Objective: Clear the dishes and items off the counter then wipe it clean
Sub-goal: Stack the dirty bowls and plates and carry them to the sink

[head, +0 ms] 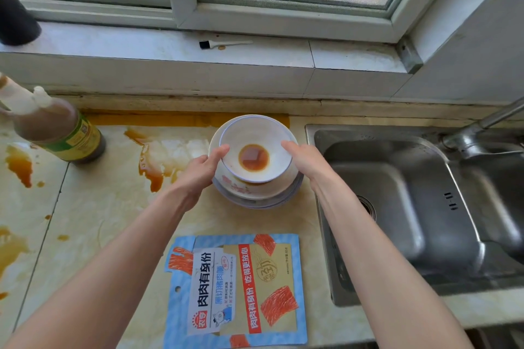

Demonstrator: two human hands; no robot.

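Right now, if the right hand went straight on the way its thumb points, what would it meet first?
The top bowl; the right hand touches its rim, aimed at the sauce inside.

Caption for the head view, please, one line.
Left hand and right hand hold the stacked bowls at the stained counter, beside the sink.

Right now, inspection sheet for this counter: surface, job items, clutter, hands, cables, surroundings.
Surface: counter, pale stone look, with brown spills at left and behind the bowls.
Job's things: bowl stack beside the sink; top bowl holds brown residue.
Clutter: sauce bottle at left; flattened snack package near the front edge.
Hands: left hand and right hand grip the bowl stack from opposite sides, thumbs on the top bowl's rim.
Cables: nothing seen.
Surroundings: steel sink and faucet at right; small brush on the windowsill.
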